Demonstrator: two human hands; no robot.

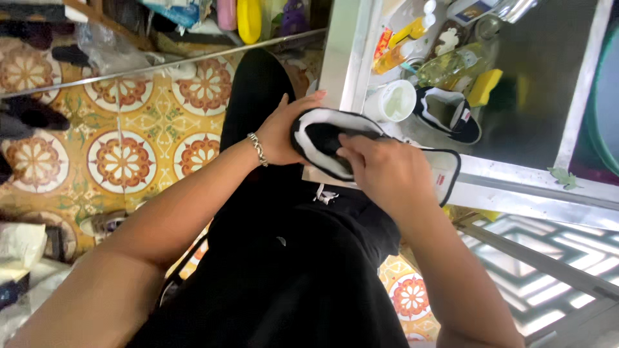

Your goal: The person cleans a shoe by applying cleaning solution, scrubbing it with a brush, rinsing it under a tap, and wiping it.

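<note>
A person standing at a steel sink [583, 84] grips a black sneaker with a white sole [322, 138]. The left hand [284, 132] is clamped round its heel end, and the right hand [387, 171] is closed over its upper, held just above the sink's near rim. The matching sneaker [448, 113] lies in the basin beside a white cup [394, 101], a yellow sponge [485, 86] and bottles [445, 64]. Judging by this, hand-scrubbing is under way. The basin's left end is crowded; patterned floor tiles [122, 161] lie to the left.
</note>
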